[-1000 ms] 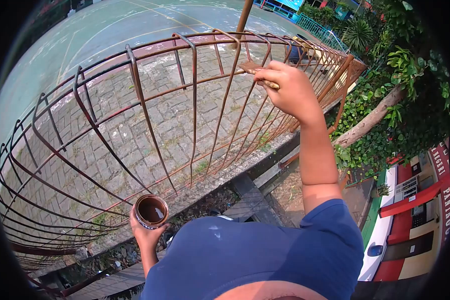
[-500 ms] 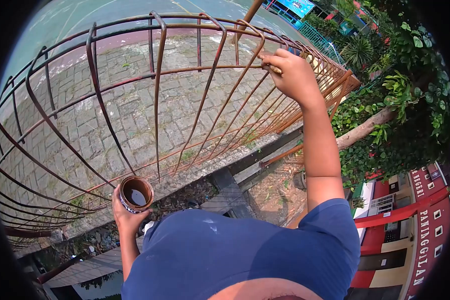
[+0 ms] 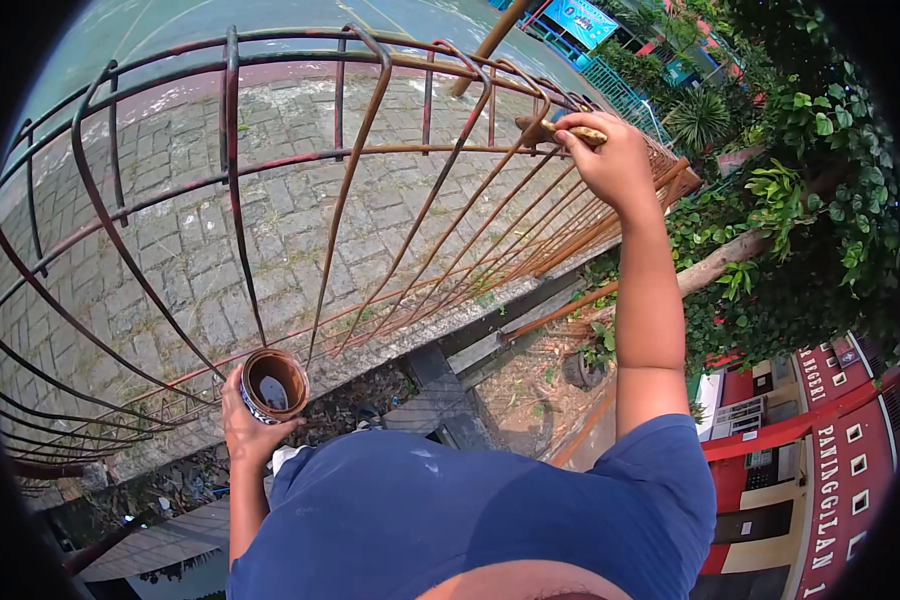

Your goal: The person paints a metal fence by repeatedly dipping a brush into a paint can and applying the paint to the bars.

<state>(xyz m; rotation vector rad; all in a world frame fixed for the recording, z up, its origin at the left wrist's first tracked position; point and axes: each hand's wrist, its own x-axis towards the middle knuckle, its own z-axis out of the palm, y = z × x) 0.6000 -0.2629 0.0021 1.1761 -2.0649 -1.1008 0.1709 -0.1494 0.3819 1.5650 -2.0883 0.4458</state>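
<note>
While right grip [image 3: 612, 158] holds paintbrush [image 3: 543, 127] at metal fence [image 3: 232, 110], stroke lightly
Left grip [image 3: 249, 432] holds paint can [image 3: 254, 402], better level

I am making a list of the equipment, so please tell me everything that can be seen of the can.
The can is round and open-topped, its rim and inner wall stained brown, its side patterned dark blue and white. Shiny liquid lies inside. Mouth up, it is held in the left hand, ahead of the shirt. Its material cannot be told.
</note>
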